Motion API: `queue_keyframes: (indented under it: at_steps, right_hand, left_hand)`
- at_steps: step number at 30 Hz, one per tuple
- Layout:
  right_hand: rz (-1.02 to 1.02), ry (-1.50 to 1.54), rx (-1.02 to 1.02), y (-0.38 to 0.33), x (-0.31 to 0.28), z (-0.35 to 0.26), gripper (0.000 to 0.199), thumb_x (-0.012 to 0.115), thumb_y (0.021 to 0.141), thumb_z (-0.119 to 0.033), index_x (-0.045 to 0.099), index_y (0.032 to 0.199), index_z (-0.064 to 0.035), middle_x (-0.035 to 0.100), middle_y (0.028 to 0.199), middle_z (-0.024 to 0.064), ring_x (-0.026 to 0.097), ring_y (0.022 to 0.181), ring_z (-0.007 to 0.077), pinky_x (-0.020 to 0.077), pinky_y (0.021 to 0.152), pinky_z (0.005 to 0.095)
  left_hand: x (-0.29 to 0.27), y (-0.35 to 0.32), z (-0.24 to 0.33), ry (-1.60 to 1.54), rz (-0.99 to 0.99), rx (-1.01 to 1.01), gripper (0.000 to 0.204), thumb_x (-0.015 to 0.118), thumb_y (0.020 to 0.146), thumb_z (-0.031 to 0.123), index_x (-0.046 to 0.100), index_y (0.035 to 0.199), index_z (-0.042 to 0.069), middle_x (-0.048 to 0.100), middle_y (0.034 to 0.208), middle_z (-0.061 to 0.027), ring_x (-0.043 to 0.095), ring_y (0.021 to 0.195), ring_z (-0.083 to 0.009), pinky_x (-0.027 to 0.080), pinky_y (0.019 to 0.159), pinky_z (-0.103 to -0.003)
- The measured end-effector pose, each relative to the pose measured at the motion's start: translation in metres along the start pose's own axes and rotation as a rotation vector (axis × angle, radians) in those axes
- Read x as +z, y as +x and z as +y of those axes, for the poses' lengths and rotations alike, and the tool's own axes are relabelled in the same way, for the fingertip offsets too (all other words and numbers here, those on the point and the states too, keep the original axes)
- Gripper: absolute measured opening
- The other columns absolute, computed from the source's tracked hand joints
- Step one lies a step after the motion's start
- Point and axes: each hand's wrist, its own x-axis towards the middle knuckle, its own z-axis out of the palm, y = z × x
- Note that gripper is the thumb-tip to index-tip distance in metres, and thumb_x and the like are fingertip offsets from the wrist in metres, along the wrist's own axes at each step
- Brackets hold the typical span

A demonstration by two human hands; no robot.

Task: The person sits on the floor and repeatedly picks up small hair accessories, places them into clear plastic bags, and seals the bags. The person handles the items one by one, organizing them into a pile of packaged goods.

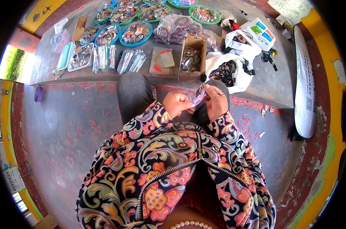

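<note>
Above my knees, both hands work at a small clear plastic bag (199, 98) with something purple in it; what the purple thing is, I cannot make out. My left hand (175, 104) pinches the bag's left end between thumb and fingertips. The other end is gripped by my right hand (218, 100), its fingers bent round the upper part. Just past my hands, on the raised concrete ledge, stands an open cardboard box (199, 46) with dark, bagged items inside. To its right lies a white bag (246, 78) holding a heap of dark and coloured loops.
Farther off sit several round basins (136, 33) full of small packets. Bundles of slim clear packets (104, 58) and a stack of flat cards (161, 60) line the ledge's near edge. A purple tub (38, 94) stands left; red scraps litter the floor.
</note>
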Motion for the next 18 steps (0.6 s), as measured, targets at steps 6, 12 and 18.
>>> queue_keyframes:
  at_steps: [6,12,18]
  right_hand:
    - [0.029,0.050,-0.031,-0.005,0.007,-0.007,0.012,0.067,0.073,-0.010,0.061,0.078,-0.0008,0.060,0.071,0.0036,0.052,0.064,0.0105,0.0398,0.062,0.0219]
    - [0.076,-0.073,-0.097,-0.001,0.005,-0.007,0.010,0.067,0.073,-0.008,0.062,0.076,0.0002,0.060,0.070,0.0044,0.052,0.063,0.0103,0.0399,0.061,0.0219]
    - [0.001,-0.195,-0.113,-0.010,0.017,-0.007,0.010,0.066,0.073,-0.008,0.062,0.072,0.0015,0.060,0.067,0.0044,0.051,0.059,0.0096,0.0396,0.058,0.0220]
  left_hand:
    - [0.000,-0.001,0.005,0.001,-0.010,0.032,0.017,0.061,0.077,0.015,0.063,0.078,-0.002,0.064,0.069,-0.0073,0.057,0.053,-0.0078,0.036,0.037,-0.019]
    - [-0.003,-0.001,0.006,-0.008,-0.096,0.013,0.028,0.062,0.077,0.020,0.058,0.097,-0.001,0.063,0.085,-0.0062,0.057,0.066,-0.0079,0.041,0.044,-0.020]
    - [-0.003,0.003,0.016,0.058,-0.147,0.025,0.032,0.059,0.079,0.022,0.056,0.105,0.002,0.059,0.090,-0.0022,0.052,0.071,-0.0057,0.041,0.047,-0.019]
